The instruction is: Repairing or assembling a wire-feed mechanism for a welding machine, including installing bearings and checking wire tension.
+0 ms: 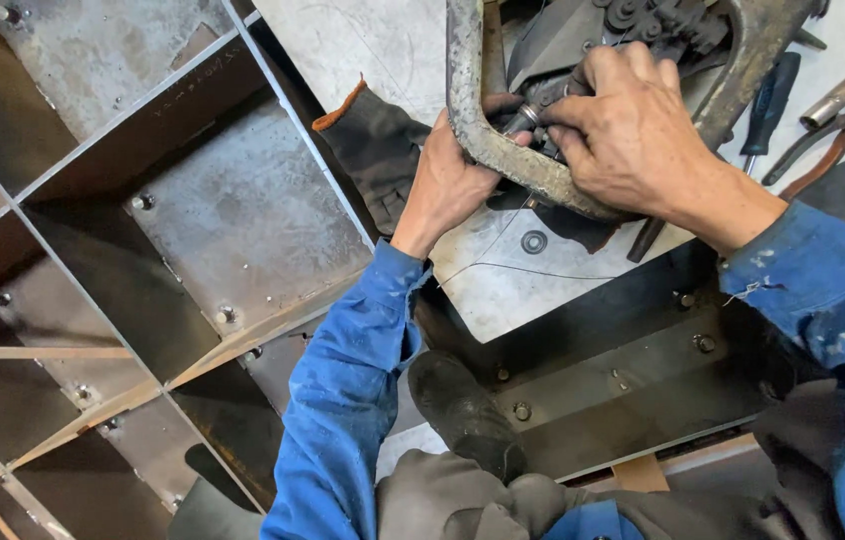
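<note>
Rusty curved bracket [503, 150], both hands [543, 150] gripping

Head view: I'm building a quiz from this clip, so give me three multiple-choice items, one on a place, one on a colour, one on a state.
1. Where does the washer lie?
A. on the pale plate below the hands
B. on the boot
C. in a left compartment

2. What colour are the sleeves?
A. red
B. blue
C. white

3. How are the hands?
A. both idle
B. gloved
C. bare, gripping

A: it rests on the plate.
B: both sleeves are blue.
C: left hand and right hand grip the curved metal part bare.
</note>
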